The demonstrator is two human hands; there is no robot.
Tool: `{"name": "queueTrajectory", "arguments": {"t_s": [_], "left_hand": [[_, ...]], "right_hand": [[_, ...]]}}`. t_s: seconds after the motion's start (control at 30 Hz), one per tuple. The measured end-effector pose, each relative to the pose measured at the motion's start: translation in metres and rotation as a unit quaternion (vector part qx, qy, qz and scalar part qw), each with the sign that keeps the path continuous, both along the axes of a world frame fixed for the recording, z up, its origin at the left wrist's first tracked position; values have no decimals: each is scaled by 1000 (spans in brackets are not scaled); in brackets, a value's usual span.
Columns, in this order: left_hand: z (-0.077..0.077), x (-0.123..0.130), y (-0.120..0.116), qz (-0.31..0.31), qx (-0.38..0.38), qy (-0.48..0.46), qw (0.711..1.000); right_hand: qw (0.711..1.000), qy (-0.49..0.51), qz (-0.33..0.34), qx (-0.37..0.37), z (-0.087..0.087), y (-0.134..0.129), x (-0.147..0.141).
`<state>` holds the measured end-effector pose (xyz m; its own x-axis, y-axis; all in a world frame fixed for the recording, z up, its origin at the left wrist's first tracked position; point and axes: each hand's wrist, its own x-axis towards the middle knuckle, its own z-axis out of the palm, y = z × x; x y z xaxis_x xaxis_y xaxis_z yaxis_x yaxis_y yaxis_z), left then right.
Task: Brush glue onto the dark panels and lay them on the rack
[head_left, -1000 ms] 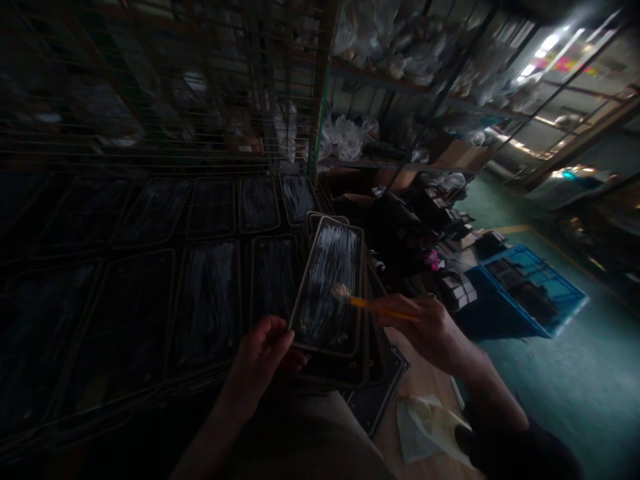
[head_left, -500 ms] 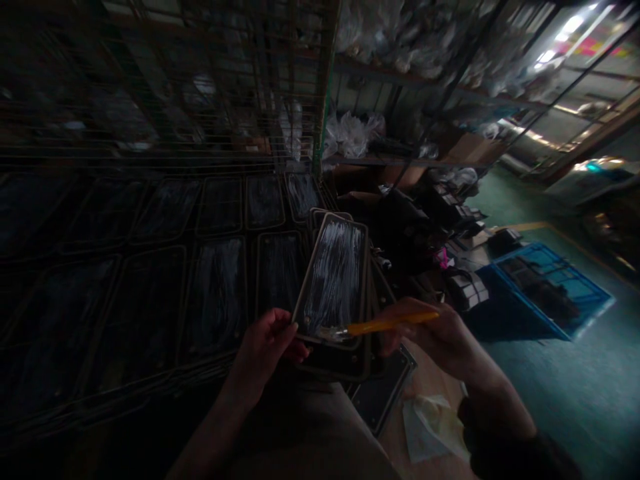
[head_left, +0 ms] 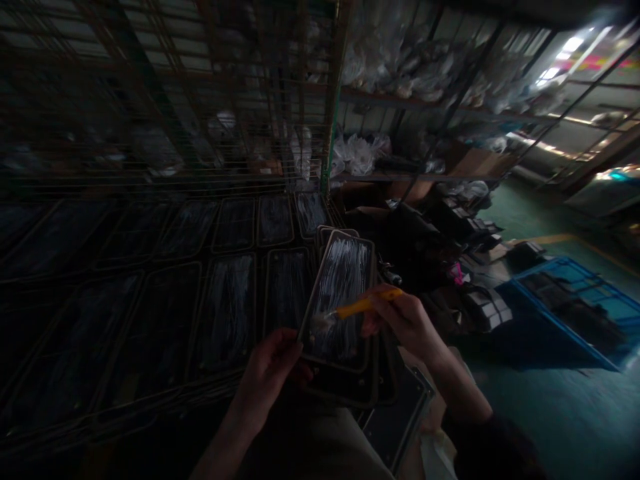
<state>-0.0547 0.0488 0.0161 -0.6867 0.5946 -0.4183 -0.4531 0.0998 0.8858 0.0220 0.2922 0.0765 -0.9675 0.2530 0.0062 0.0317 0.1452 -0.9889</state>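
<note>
My left hand [head_left: 274,365] grips the lower left corner of a dark rectangular panel [head_left: 345,280] with a pale raised rim and rounded corners. Streaks of whitish coating run lengthwise over its face. In my right hand [head_left: 403,320] is a paintbrush [head_left: 357,306] with a yellow handle. Its bristles touch or hover just over the panel's left side; I cannot tell which. Beneath this panel lie more panels of the same kind, slightly fanned out. Another dark panel [head_left: 393,420] rests lower down, near my leg.
Rows of similar streaked panels [head_left: 227,310] spread to the left. Behind them stands a wire mesh frame [head_left: 333,133]. Shelves with plastic bags [head_left: 360,153] line the back. On the right, a blue crate [head_left: 555,320] holds dark items, beside black stacked parts [head_left: 480,307].
The brush has moved from the panel's bottom edge up and left along its face, with my right hand following. My left hand keeps its corner grip. The whole view has shifted slightly.
</note>
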Motion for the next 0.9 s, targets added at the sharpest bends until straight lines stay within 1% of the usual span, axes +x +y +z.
{"name": "queueTrajectory", "arguments": {"t_s": [0.1,0.2,0.27,0.33,0.43,0.5,0.53,0.57,0.63,0.7,0.73,0.8,0.9], "left_hand": [[3,0,2,17,-2,3,1000],[5,0,4,18,-12,0,1000],[6,-1,5,16,-12,-7,1000],[7,-2,5,10,-7,-12,1000],[7,-5,5,0,-7,-17,1000],[5,-7,6,-7,-5,-20,1000],[5,-8,6,-10,-3,-22,1000],[4,-9,6,-12,-2,-23,1000],[3,-11,7,-8,-4,-22,1000],[4,-12,8,-8,-4,-19,1000],[5,-12,9,-15,-4,-15,1000],[7,-12,10,-36,-2,-3,999],[11,-12,12,-54,3,6,999]], "right_hand": [[994,39,-104,22,-12,24,-21],[969,95,-207,91,-22,56,-41],[952,123,-240,145,-28,71,-49],[942,137,-239,190,-33,79,-51],[933,112,-202,276,-36,78,-44],[924,82,-176,328,-32,71,-34],[924,70,-164,338,-28,67,-28],[928,63,-152,334,-22,63,-23],[942,64,-130,303,-11,57,-17],[948,80,-123,281,-4,55,-22],[948,90,-123,281,-4,56,-28],[942,104,-121,294,-9,61,-45],[940,100,-93,314,-23,69,-66]]}}
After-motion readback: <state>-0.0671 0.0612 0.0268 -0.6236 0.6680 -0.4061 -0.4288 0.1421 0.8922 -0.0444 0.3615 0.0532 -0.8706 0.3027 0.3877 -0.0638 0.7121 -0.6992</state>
